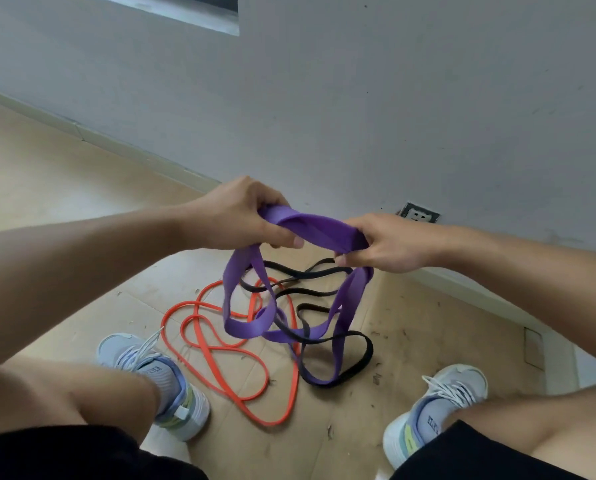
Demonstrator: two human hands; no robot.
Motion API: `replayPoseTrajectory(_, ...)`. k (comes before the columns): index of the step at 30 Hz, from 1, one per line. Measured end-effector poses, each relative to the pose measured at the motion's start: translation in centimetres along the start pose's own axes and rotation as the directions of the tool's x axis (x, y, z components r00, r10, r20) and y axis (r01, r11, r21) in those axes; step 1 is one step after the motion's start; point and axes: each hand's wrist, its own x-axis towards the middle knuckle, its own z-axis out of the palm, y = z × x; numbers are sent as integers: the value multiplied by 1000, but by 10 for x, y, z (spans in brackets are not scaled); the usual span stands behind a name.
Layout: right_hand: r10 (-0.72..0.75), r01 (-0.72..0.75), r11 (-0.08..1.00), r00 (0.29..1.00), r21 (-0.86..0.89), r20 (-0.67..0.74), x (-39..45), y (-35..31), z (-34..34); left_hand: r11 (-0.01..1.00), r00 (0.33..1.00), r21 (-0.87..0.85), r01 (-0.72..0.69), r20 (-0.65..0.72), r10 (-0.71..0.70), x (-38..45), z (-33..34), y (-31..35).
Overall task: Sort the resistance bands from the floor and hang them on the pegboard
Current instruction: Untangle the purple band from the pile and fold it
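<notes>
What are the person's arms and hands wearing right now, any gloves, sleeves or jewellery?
Nothing shows on them. The left hand and right hand are bare, with no gloves, rings or watch in view. Both forearms are bare up to the frame edges, with no sleeve in sight. The fingernails look short and unpainted.

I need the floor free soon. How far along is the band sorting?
Nothing looks finished: no pegboard is in view and no band is hung. In hand: the left hand and right hand grip the purple band, its lower loops hanging among the others. Left: the orange band and black band lie tangled on the floor.
</notes>
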Motion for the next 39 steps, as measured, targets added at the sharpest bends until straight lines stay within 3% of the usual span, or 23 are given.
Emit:
replayPoseTrajectory(6,-18,25,996,997,-80,78,-6,-1,5,971,955,-219,95,296,-26,-7,-1,-2)
replayPoseTrajectory(10,-44,46,977,999,-206,13,-3,-2,9,948,930,-281,149,365,-38,-9,0,-5)
replayPoseTrajectory(13,-53,16,960,991,-280,-126,2,-3,11,920,962,-360,155,268,-57,-8,5,7)
replayPoseTrajectory(16,-52,-16,975,953,-221,-297,7,-3,10,953,995,-287,101,15,-101,-6,6,25)
replayPoseTrajectory(18,-34,-27,984,941,-176,-336,10,-5,10,946,990,-313,82,-83,-113,-4,8,29)
replayPoseTrajectory(23,-3,5,1000,976,9,-216,11,-10,13,904,997,-427,32,-53,-61,-1,12,21)
replayPoseTrajectory(27,-35,38,999,996,34,-87,12,-13,19,846,997,-532,38,-35,-67,-3,16,17)
replayPoseTrajectory(35,-90,90,996,996,1,-15,14,-17,13,761,991,-646,60,-50,-121,-5,13,21)
replayPoseTrajectory(39,-91,90,996,994,-6,-55,13,-17,16,727,993,-685,56,-38,-113,-5,13,26)
